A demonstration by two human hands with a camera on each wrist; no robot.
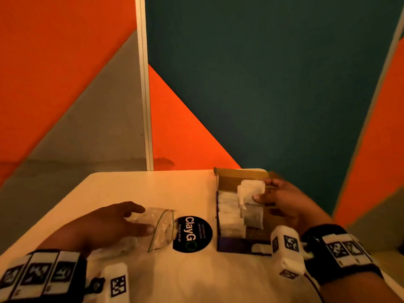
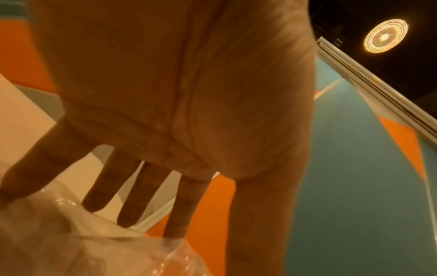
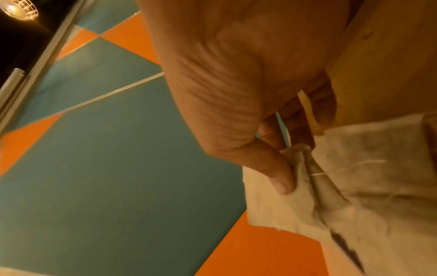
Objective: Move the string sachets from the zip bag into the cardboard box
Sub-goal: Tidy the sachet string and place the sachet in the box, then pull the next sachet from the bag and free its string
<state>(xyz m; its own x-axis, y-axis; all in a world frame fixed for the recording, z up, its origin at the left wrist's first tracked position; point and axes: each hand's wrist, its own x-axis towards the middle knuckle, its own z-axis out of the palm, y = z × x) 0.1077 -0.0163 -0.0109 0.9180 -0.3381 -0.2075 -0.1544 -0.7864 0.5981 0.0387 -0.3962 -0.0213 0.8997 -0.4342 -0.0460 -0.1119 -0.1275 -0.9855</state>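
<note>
A clear zip bag point(image 1: 157, 230) lies on the white table left of centre. My left hand point(image 1: 113, 224) rests on it with straight, spread fingers point(image 2: 104, 186) touching the plastic point(image 2: 71, 242). The open cardboard box point(image 1: 240, 213) stands to the right, with rows of white sachets point(image 1: 229, 217) inside. Over the box's far part, my right hand point(image 1: 275, 197) pinches a white string sachet point(image 1: 251, 190) between thumb and fingers. In the right wrist view the thumb point(image 3: 279, 179) presses the sachet's point(image 3: 343, 186) folded paper, its thin string showing.
A round black sticker point(image 1: 192, 234) reading ClayGO lies on the table between the bag and the box. Orange, teal and grey wall panels stand just behind the table's far edge point(image 1: 153, 171). Bare tabletop point(image 1: 185, 281) lies in front.
</note>
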